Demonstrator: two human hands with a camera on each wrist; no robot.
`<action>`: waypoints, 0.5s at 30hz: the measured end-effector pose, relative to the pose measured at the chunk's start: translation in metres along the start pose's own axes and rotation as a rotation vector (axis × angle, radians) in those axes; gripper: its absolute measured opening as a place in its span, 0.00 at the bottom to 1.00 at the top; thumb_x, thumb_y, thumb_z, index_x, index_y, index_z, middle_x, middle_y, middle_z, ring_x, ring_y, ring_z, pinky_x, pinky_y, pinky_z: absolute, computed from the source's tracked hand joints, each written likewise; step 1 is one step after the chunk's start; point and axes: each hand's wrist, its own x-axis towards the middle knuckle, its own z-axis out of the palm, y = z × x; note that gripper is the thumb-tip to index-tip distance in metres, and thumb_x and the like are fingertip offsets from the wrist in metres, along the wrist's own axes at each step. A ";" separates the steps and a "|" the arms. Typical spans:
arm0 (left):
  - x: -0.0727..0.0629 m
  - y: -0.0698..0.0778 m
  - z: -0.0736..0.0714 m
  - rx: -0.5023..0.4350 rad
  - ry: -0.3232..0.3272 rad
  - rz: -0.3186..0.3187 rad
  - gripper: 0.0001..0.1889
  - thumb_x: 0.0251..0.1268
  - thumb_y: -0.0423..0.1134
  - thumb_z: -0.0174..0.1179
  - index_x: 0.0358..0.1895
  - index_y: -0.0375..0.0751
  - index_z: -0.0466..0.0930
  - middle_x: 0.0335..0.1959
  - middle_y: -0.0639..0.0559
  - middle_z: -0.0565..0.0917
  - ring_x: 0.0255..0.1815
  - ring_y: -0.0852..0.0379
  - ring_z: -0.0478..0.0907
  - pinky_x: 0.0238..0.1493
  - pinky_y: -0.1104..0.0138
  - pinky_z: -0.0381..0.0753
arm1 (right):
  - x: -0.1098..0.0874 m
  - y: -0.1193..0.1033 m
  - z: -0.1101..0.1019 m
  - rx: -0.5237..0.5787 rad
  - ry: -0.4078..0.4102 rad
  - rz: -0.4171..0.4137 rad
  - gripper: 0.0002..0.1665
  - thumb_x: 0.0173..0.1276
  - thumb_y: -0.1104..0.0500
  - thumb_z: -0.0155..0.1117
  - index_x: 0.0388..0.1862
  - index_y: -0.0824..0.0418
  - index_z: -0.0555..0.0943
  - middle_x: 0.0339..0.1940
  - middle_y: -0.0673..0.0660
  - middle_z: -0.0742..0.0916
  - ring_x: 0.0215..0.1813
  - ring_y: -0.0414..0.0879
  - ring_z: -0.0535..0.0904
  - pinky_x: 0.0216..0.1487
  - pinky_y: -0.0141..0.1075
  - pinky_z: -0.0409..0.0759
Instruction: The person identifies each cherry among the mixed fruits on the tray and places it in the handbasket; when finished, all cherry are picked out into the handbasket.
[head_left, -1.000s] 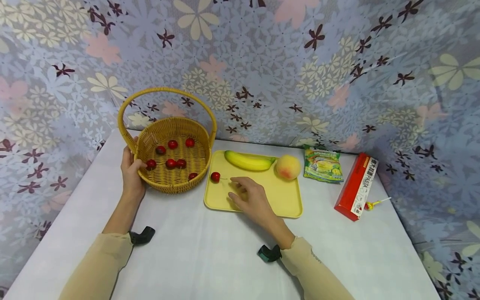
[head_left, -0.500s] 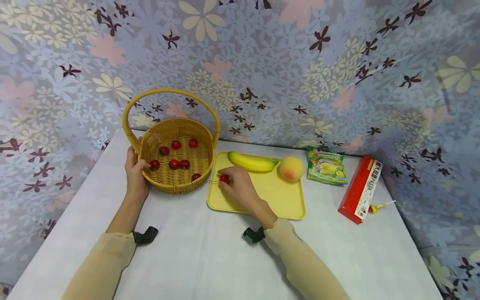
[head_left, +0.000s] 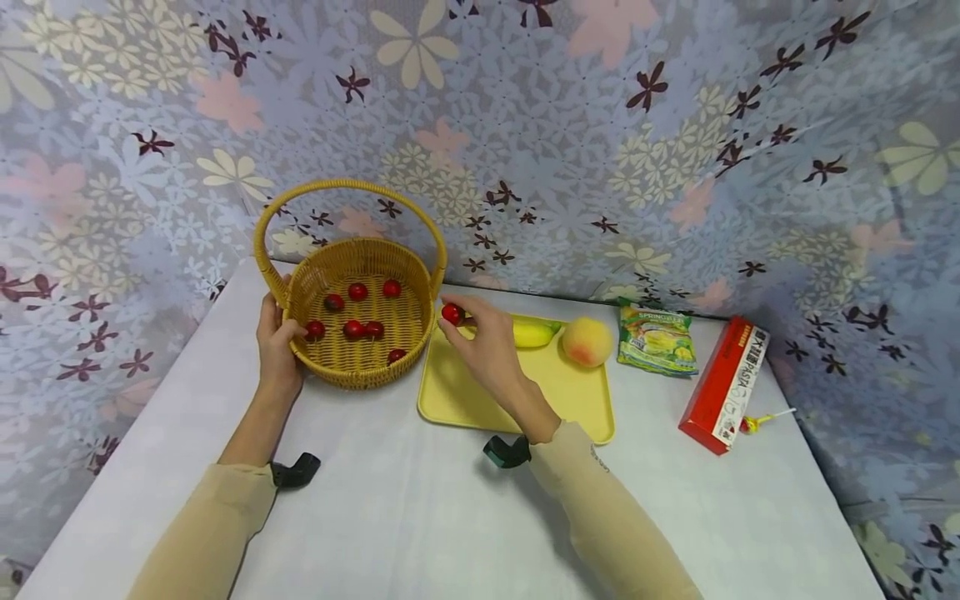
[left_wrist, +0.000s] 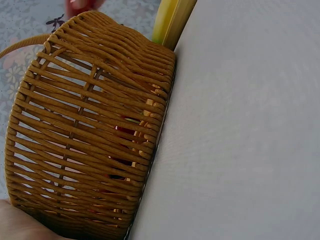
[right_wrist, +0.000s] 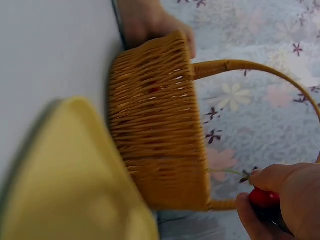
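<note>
My left hand [head_left: 279,342] grips the left rim of a wicker basket [head_left: 360,380], thumb over the edge. Several red cherries [head_left: 357,292] lie scattered on its floor. In my right hand [head_left: 491,354], a cherry [head_left: 452,313] is pinched between thumb and fingers, just right of the basket's rim and above the tray. Its thin stem points toward the basket in the right wrist view, where the cherry [right_wrist: 264,197] is partly covered by my fingers. The basket's woven side [left_wrist: 80,135] fills much of the left wrist view.
A yellow tray [head_left: 459,396] beside the basket bears a banana [head_left: 534,334], partly hidden by my right hand, and a peach [head_left: 587,342]. Farther right lie a green packet [head_left: 657,340], a red pasta box [head_left: 720,392] and a lollipop [head_left: 757,422]. A floral cloth backs the table.
My right hand reached the cherry on the tray, pinched it, and lifted it up and away toward the basket's right rim. My left hand has kept its grip on the basket.
</note>
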 end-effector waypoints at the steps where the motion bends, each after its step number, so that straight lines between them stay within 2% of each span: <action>1: 0.001 0.000 0.000 -0.003 -0.003 -0.001 0.44 0.53 0.22 0.42 0.79 0.51 0.67 0.81 0.53 0.68 0.79 0.54 0.64 0.76 0.64 0.62 | 0.005 -0.004 0.001 0.003 -0.007 -0.003 0.21 0.72 0.63 0.71 0.63 0.65 0.85 0.49 0.60 0.91 0.48 0.49 0.88 0.52 0.37 0.87; 5: 0.003 -0.001 0.000 -0.001 -0.006 -0.004 0.44 0.53 0.22 0.43 0.80 0.51 0.66 0.81 0.53 0.68 0.80 0.54 0.63 0.76 0.64 0.62 | 0.026 -0.016 0.010 0.021 -0.051 -0.015 0.23 0.73 0.60 0.70 0.65 0.64 0.84 0.55 0.61 0.90 0.51 0.50 0.88 0.51 0.36 0.87; 11: 0.006 -0.001 0.000 -0.003 -0.004 -0.014 0.45 0.53 0.21 0.42 0.80 0.50 0.66 0.81 0.54 0.67 0.80 0.54 0.63 0.78 0.63 0.60 | 0.056 -0.035 0.032 0.026 -0.116 0.022 0.24 0.74 0.57 0.69 0.67 0.62 0.82 0.53 0.60 0.89 0.48 0.49 0.89 0.49 0.29 0.85; 15: 0.009 -0.001 0.000 0.011 -0.007 -0.013 0.45 0.53 0.22 0.43 0.80 0.50 0.66 0.81 0.55 0.68 0.81 0.54 0.63 0.78 0.63 0.61 | 0.071 -0.046 0.043 0.015 -0.146 0.011 0.25 0.75 0.57 0.69 0.68 0.62 0.81 0.53 0.59 0.89 0.47 0.46 0.89 0.48 0.27 0.83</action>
